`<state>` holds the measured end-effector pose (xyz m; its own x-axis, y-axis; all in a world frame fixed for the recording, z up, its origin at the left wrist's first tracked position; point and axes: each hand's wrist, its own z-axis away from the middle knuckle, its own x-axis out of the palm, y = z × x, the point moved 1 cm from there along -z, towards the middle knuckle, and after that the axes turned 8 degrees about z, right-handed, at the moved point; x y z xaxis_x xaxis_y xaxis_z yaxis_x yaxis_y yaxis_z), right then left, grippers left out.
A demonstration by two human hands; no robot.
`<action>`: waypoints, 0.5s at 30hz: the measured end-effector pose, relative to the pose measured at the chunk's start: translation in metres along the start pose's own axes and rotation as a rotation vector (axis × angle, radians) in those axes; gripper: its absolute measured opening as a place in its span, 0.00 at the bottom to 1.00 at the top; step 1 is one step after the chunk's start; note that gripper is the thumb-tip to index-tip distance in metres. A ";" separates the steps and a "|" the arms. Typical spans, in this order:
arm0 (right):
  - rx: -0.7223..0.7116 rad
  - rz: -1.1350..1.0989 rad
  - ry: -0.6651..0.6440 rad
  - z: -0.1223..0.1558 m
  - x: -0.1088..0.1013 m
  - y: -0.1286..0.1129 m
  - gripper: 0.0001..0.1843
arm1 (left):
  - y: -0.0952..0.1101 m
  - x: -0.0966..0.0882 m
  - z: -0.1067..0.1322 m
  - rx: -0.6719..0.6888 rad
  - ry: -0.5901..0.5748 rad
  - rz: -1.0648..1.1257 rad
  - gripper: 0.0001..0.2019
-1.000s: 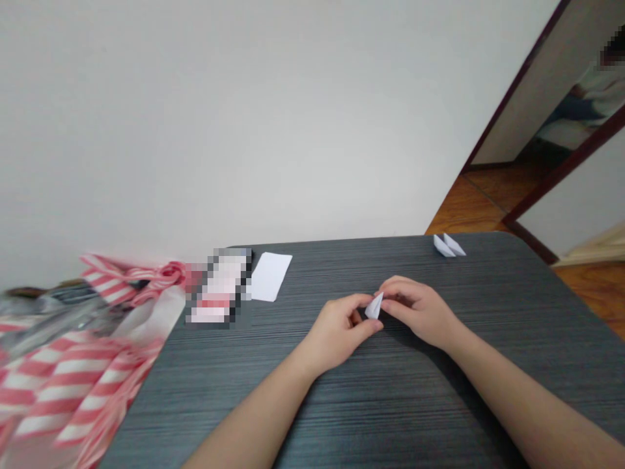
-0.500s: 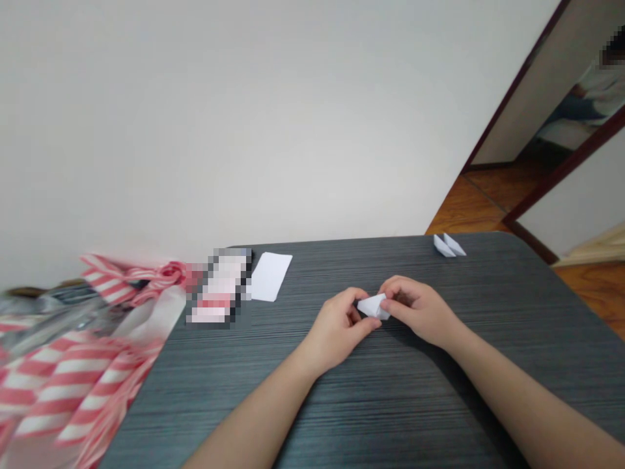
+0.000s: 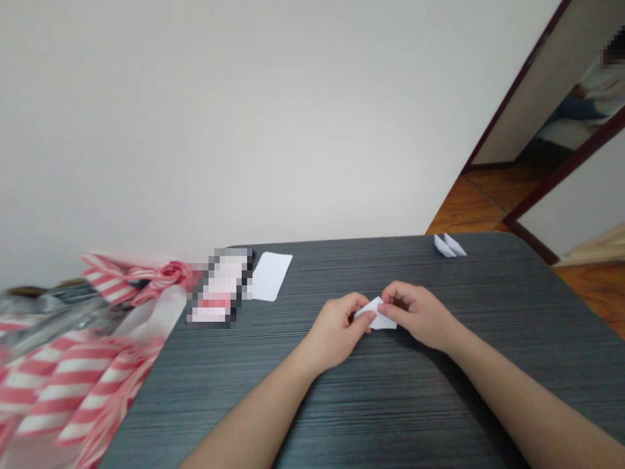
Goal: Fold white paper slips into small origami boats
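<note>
A small folded piece of white paper is held between my two hands, just above the dark table. My left hand pinches its left side, thumb on top and fingers behind. My right hand has thumb and index finger closed on its upper right edge, the other fingers curled. Part of the paper is hidden under my fingertips. Farther back on the right lie two folded white paper pieces with pointed ends, side by side.
The dark wood-grain table meets a white wall. A stack of white paper lies at the back left beside a blurred-out phone-like object. Red-and-white striped cloth is heaped left of the table. A person is partly visible through the doorway.
The paper has turned and now shows a wider flat face with an edge toward me. My right hand has shifted slightly toward me, and my left thumb now lies across the paper.
</note>
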<state>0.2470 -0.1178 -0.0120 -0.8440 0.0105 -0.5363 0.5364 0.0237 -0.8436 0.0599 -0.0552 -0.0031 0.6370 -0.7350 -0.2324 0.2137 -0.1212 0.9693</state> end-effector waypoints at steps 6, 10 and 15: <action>-0.038 0.070 -0.042 -0.001 -0.002 -0.007 0.07 | 0.005 -0.001 0.000 0.017 0.002 -0.075 0.11; -0.073 0.178 -0.030 -0.001 -0.004 -0.013 0.11 | 0.004 -0.001 0.001 0.032 -0.018 -0.085 0.11; -0.109 0.209 -0.019 0.000 -0.006 -0.015 0.11 | 0.004 0.000 0.001 0.047 -0.024 -0.112 0.14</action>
<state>0.2436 -0.1183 0.0036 -0.7136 0.0074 -0.7005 0.6952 0.1310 -0.7068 0.0595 -0.0565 0.0010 0.5930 -0.7310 -0.3376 0.2471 -0.2339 0.9404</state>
